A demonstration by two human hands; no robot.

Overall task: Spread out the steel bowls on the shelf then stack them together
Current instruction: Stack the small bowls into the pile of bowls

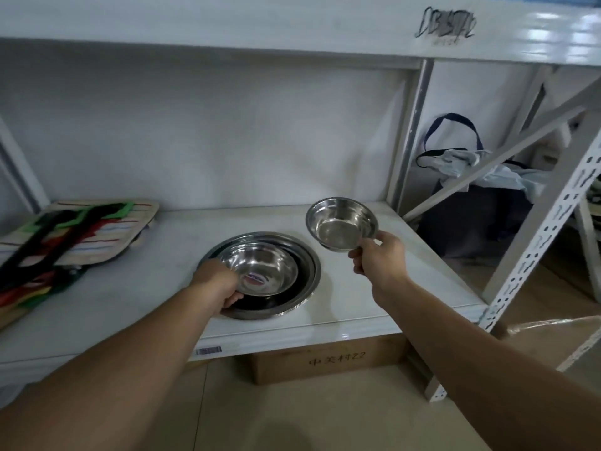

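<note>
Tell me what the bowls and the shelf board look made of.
Small bowl, mid bowl and big bowl: polished steel by the look, mirror-bright with sharp reflections. Shelf: smooth, glossy white surface, likely painted metal or laminate; it cannot be told which.

Single head view, looking forward and down, close over the white shelf [325, 323] at arm's reach
</note>
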